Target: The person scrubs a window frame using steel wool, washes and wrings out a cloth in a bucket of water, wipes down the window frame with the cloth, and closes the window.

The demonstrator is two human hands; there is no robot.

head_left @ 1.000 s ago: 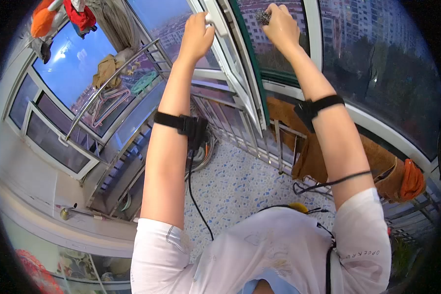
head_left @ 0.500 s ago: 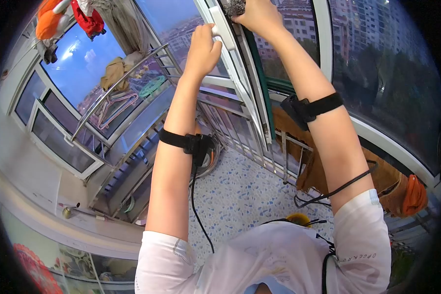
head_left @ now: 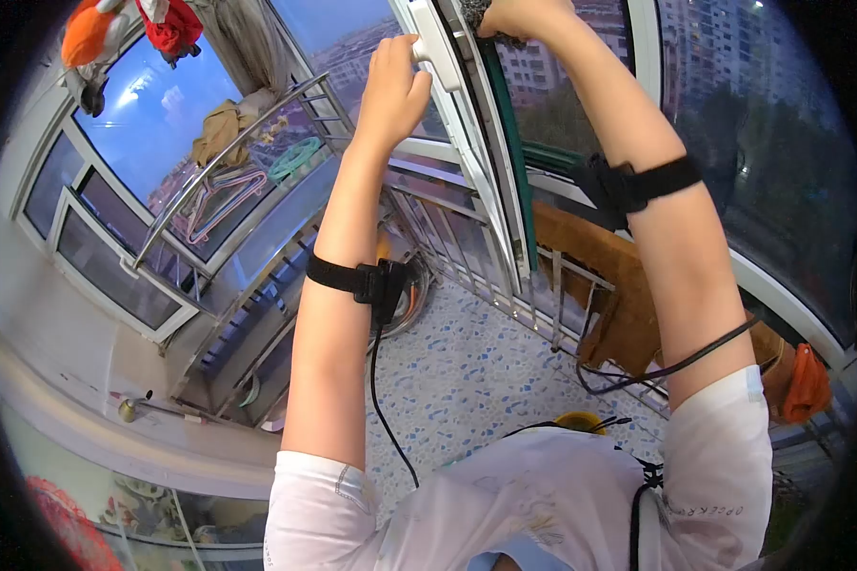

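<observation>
My left hand (head_left: pixel 393 90) is closed around the white handle (head_left: pixel 438 52) of an open window sash (head_left: pixel 476 176), with the fingertips on the lever. At the top edge of the view, my right hand (head_left: pixel 533 17) grips a dark grey, fuzzy-looking rag (head_left: pixel 473 13) beside the sash's outer side. Part of that hand and of the rag is cut off by the frame. Between my arms, a dark green strip (head_left: pixel 516 143) runs down along the sash. Both forearms wear black straps with small devices and cables.
Metal railings (head_left: pixel 448 219) stand below the window. On the left rack lie hangers (head_left: pixel 224 205) and a brown cloth (head_left: pixel 221 136); clothes (head_left: pixel 169 36) hang above. Brown board (head_left: pixel 581 247) and an orange bag (head_left: pixel 806 383) are at right, with a yellow container (head_left: pixel 581 421) on the speckled floor (head_left: pixel 467 352).
My right hand has shifted slightly up and to the right with the rag, partly leaving the view. My left hand stays on the handle. The view has moved a little.
</observation>
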